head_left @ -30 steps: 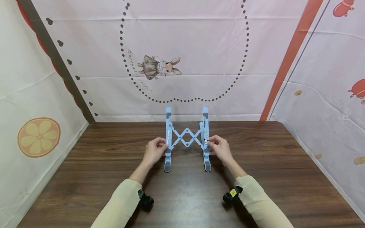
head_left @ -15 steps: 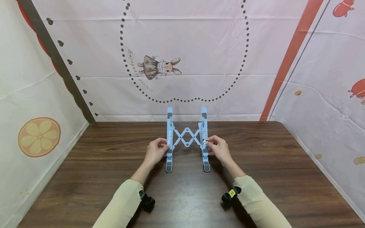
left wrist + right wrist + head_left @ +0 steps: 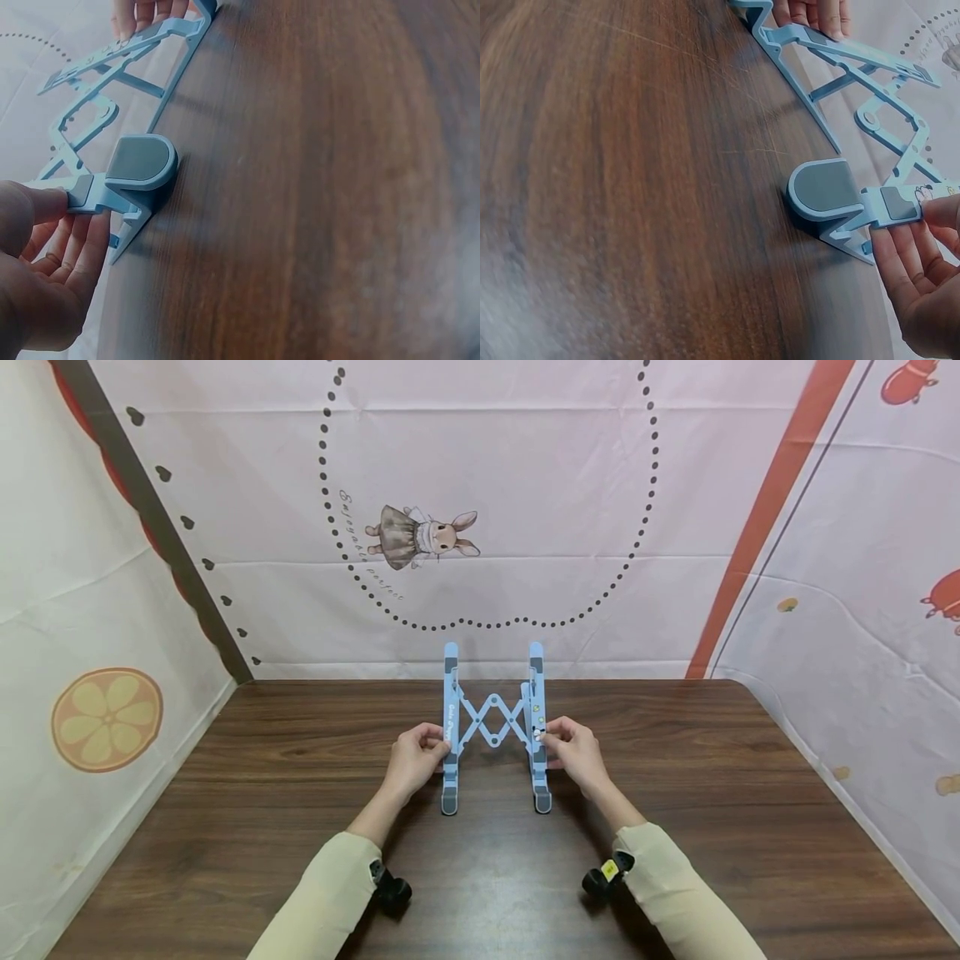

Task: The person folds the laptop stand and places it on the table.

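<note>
A light blue folding laptop stand (image 3: 494,700) is unfolded on the table, its two long side arms joined by crossed links. With thumb on top and fingers beneath, my left hand (image 3: 415,762) pinches the left arm. On the opposite side my right hand (image 3: 579,755) grips the right arm the same way, its thumb by a small cartoon print. Both wrist views show the raised arms, the grey pads on the stand's front hooks (image 3: 141,159) (image 3: 825,189) and the base rails down on the wood.
The dark brown wooden table (image 3: 495,893) reaches back to a pale printed cloth (image 3: 555,510) that hangs behind and along both sides. A black wrist camera (image 3: 392,893) sits under the left forearm, another wrist camera (image 3: 600,882) under the right.
The stand's two side arms have come slightly closer together. The left hand has moved a little to the right with its arm; the right hand has barely shifted.
</note>
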A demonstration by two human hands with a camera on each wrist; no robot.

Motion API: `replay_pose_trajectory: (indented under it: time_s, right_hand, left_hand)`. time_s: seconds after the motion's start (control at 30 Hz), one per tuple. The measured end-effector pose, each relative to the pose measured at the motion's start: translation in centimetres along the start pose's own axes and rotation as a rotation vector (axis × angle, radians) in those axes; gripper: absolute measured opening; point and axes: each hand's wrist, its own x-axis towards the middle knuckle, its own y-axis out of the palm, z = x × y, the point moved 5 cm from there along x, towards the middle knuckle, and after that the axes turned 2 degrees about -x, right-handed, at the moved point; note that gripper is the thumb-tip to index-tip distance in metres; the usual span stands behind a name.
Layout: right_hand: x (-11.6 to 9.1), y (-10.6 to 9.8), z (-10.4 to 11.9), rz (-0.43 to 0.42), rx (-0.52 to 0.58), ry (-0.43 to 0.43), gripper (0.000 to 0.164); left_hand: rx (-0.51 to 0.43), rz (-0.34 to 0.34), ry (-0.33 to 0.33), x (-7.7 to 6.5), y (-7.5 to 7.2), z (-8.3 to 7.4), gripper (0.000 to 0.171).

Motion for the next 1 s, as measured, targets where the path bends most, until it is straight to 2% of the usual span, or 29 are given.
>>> replay_pose_trajectory:
  time_s: [1.0]
  right_hand:
    - [-0.04, 0.84, 0.01, 0.007, -0.004, -0.004, 0.012]
  left_hand:
    - [0.004, 0.015, 0.002, -0.09, 0.78, -0.23, 0.011]
